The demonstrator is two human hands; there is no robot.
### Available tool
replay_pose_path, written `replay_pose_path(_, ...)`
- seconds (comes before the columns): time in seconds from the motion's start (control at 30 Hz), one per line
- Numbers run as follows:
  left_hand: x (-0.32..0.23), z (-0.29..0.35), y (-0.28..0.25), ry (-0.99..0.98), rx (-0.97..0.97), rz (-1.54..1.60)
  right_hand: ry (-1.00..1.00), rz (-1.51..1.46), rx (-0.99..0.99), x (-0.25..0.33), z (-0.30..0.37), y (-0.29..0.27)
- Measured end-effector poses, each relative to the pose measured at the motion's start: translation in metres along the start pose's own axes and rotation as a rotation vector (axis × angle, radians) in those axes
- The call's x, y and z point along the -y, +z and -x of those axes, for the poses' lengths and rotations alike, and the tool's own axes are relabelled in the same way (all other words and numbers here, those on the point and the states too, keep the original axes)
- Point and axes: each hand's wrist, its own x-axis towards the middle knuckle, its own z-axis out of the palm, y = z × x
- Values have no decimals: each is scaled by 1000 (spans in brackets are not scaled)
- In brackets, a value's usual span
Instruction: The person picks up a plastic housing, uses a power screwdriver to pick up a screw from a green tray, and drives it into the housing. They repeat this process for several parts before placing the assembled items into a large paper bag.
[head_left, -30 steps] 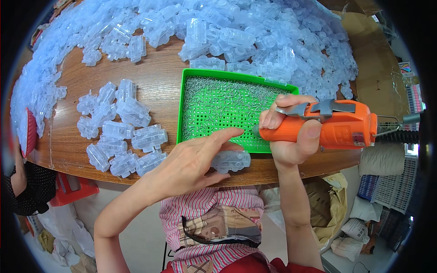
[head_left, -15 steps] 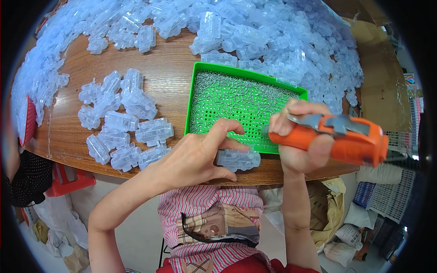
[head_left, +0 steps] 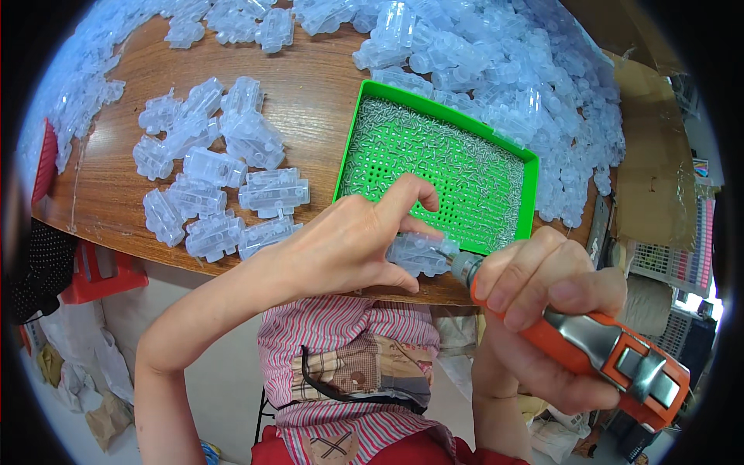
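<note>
A small translucent plastic housing [head_left: 422, 254] lies at the table's near edge, in front of the green tray [head_left: 535, 194]. My left hand [head_left: 349, 240] grips it from the left, thumb on the near side and fingers on the far side. In my right hand [head_left: 546, 298] is an orange electric screwdriver [head_left: 601, 353], fingers wrapped round its body. The screwdriver slants down to the left, its bit meeting the right end of the housing. Many small silver screws [head_left: 442, 132] fill the tray, some standing in its perforated floor.
Several similar plastic housings [head_left: 213, 167] sit in a group left of my left arm. A large heap of them [head_left: 496, 62] spreads along the back and right of the wooden table [head_left: 310, 85]. A red basket edge [head_left: 46, 159] shows at far left, cardboard [head_left: 659, 147] at right.
My right hand has swung the screwdriver from above the tray's near right corner toward me, bringing its bit to the housing. The left hand still holds the housing. The whole view has shifted slightly.
</note>
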Motion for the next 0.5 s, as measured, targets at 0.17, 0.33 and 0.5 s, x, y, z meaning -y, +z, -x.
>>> replay_pose_path(0.17, 0, -2, 2, 46, 4, 15, -4, 53, 73, -2, 1, -3)
replay_pose_path(0.33, 10, 2, 6, 163, -57, 35, -14, 131, 135, -9, 2, 5)
replay_pose_path(0.5, 7, 0, 3, 123, -17, 83, -33, 139, 191, -13, 0, 6)
